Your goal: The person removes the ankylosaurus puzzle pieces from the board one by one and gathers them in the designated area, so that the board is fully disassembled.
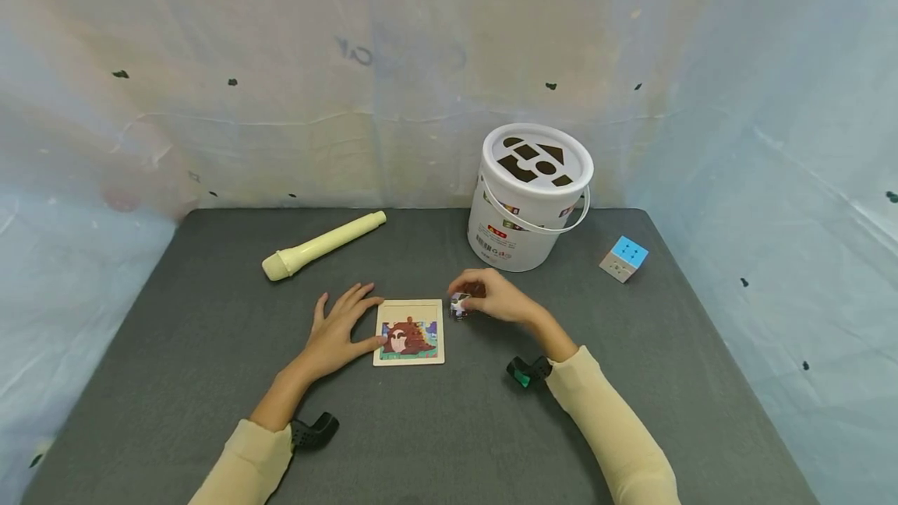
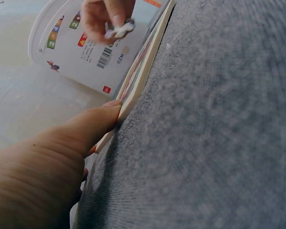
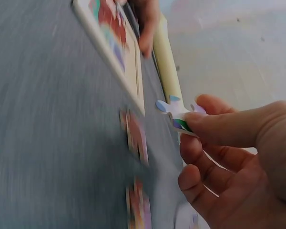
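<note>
A small wooden jigsaw puzzle board (image 1: 410, 305) lies on the dark table, its lower part filled with a reddish-brown picture and its upper part bare wood. My left hand (image 1: 338, 337) is spread at the board's left side, thumb and forefinger touching its edge. Just right of the board, my right hand (image 1: 498, 298) pinches a puzzle piece (image 3: 178, 114) between thumb and fingers, raised above the table. The piece is mostly white with some green, blue and purple. Below it in the right wrist view lie loose puzzle pieces (image 3: 136, 136), blurred; my right hand covers them in the head view.
Behind my right hand stands a white lidded bucket (image 1: 512, 244) with shaped holes in its lid and a handle. A pale yellow microphone-shaped stick (image 1: 326, 246) lies at the back left. To the right sits a puzzle cube (image 1: 624, 258). Plastic sheeting (image 1: 421, 61) hangs behind the table.
</note>
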Tool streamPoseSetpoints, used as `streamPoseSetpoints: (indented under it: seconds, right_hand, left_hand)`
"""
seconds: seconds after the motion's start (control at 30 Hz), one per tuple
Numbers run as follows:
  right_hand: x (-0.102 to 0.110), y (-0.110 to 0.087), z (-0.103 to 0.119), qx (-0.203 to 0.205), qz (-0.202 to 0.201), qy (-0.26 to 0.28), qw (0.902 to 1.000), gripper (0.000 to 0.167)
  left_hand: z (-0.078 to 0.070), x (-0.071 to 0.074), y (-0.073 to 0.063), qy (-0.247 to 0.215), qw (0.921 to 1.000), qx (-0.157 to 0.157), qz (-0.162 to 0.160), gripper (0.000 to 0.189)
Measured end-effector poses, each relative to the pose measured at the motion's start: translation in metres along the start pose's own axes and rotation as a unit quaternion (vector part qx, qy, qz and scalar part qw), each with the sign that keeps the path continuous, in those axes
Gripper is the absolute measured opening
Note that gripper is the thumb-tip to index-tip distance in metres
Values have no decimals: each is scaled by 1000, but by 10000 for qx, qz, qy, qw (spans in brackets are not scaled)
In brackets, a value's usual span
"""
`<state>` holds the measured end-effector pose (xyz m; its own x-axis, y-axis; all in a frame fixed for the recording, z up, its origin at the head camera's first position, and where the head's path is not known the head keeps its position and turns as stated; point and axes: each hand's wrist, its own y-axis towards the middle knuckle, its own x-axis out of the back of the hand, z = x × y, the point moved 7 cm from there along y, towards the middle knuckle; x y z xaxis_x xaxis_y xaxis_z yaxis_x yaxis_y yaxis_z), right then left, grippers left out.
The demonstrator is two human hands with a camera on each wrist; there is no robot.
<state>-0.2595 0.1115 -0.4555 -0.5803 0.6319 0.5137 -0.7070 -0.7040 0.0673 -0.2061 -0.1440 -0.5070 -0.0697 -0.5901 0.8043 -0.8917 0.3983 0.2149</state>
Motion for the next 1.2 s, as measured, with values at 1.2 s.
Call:
streamPoseSetpoints:
  seconds: [1.2]
  right_hand:
    - [56,-70,-44,-659,-39,-635,9958,25]
  left_hand:
    - [-1,0,0,-41,10000,37,71,72]
